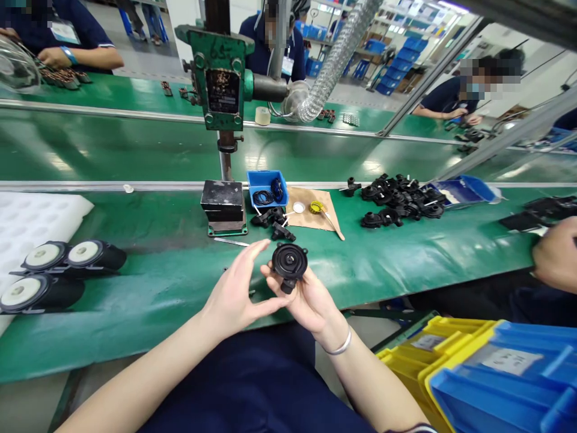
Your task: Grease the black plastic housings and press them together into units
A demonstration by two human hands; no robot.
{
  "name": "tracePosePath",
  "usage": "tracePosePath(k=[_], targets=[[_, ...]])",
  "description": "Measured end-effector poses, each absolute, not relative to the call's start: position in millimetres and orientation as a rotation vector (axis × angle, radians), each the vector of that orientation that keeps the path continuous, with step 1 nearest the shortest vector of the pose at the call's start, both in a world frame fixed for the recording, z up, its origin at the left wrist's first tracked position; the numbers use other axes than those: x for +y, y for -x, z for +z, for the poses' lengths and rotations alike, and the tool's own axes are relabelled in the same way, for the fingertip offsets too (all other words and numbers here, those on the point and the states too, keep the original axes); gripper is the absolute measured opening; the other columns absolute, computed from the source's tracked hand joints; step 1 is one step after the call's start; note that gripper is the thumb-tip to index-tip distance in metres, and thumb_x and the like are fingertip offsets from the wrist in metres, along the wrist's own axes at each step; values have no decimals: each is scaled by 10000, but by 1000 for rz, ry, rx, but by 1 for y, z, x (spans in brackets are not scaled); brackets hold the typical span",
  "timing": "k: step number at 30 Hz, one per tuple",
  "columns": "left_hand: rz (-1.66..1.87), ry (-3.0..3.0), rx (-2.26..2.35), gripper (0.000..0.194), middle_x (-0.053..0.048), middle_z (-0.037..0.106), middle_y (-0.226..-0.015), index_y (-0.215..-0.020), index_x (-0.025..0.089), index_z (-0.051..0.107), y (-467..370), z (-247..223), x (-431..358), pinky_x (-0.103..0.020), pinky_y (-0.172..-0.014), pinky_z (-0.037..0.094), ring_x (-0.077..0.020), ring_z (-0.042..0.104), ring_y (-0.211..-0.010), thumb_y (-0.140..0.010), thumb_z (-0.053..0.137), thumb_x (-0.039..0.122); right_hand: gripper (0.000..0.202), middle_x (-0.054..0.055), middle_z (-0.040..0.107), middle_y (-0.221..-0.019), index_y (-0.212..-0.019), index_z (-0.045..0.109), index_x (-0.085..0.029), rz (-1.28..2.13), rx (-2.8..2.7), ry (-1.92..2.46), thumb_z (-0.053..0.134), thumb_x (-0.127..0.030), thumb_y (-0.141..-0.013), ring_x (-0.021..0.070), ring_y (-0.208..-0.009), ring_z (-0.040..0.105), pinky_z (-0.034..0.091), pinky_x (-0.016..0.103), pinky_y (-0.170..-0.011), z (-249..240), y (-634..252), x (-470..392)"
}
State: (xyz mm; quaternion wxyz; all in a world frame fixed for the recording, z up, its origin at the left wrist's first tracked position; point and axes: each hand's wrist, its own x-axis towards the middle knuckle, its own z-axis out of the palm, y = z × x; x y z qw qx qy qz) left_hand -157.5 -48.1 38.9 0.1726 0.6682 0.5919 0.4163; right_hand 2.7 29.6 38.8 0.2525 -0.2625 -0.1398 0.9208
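Note:
A black round plastic housing with concentric rings and a short stub at its lower side rests in my right hand, its ringed face turned up. The fingers of that hand close around it from beneath. My left hand is to the left of the housing, thumb and fingers spread wide, the thumb reaching under the stub close to the right hand. Beyond them, a few similar black parts lie in front of a blue bin holding black rings. A wooden-handled brush lies on brown cardboard by a yellow-rimmed pot.
A green press stands over a black block. Many black housings are heaped at right. Black cylinders with cream tops sit at left by white foam. Yellow and blue crates stand lower right. Co-workers sit around.

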Motion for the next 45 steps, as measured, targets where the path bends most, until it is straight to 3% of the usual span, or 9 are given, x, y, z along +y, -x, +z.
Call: tracePosePath(k=[4, 14, 21, 24, 28, 33, 37, 45], targets=[[1123, -1836, 1771, 907, -144, 438, -1507, -1486, 244, 286, 189, 29, -60, -523, -1187, 366, -315, 417, -1418, -765, 769, 507, 266, 109, 737, -1043, -1052, 659, -106, 2423, -441, 814, 510, -317, -987, 177, -993, 732, 617, 287, -900, 45, 0, 42], [1042, -1758, 1767, 883, -153, 430, -1511, -1485, 235, 297, 205, 9, -65, -543, -1191, 353, -324, 407, -1423, -778, 749, 511, 394, 110, 744, -970, -1060, 629, -78, 2450, -55, 980, 262, -221, -1046, 117, -935, 737, 619, 193, -837, 54, 24, 49], [985, -1735, 1736, 907, -158, 416, -1521, -1490, 240, 284, 210, -2, -68, -562, -1189, 354, -335, 385, -1437, -769, 753, 527, 348, 92, 736, -1026, -1125, 601, -97, 2468, -84, 939, 283, -209, -1037, 93, -986, 722, 603, 188, -893, 50, 24, 49], [945, -1733, 1705, 923, -161, 381, -1548, -1507, 248, 261, 215, -7, -74, -583, -1198, 331, -348, 358, -1455, -773, 753, 515, 308, 92, 736, -1026, -1098, 610, -101, 2416, -270, 963, 349, -254, -1034, 125, -971, 732, 613, 220, -884, 46, 27, 50], [975, -1683, 1640, 917, -165, 409, -1527, -1512, 263, 250, 222, -18, -84, -577, -1182, 366, -344, 400, -1431, -779, 767, 453, 259, 85, 733, -1036, -1046, 623, -155, 2118, -933, 938, 575, -392, -952, 176, -937, 737, 620, 293, -851, 39, 28, 55], [1186, -1510, 1515, 897, -166, 508, -1433, -1517, 244, 233, 220, -29, -86, -514, -1144, 442, -299, 521, -1342, -801, 761, 354, 182, 77, 708, -1121, -963, 642, -185, 1412, -1956, 760, 717, -315, -858, 161, -1038, 687, 566, 308, -958, 37, 27, 60], [1239, -1498, 1503, 886, -150, 526, -1414, -1514, 254, 248, 217, -31, -85, -472, -1127, 471, -281, 538, -1327, -800, 764, 349, 235, 104, 692, -1169, -1069, 632, -185, 889, -2456, 430, 712, -263, -862, 184, -1102, 666, 540, 346, -1007, 41, 34, 57], [1277, -1475, 1477, 883, -155, 540, -1410, -1499, 238, 288, 216, -33, -85, -478, -1115, 483, -300, 561, -1304, -774, 781, 346, 259, 124, 671, -1176, -1162, 581, -166, 571, -2751, 218, 626, -256, -923, 198, -1109, 651, 560, 349, -990, 51, 49, 46]])
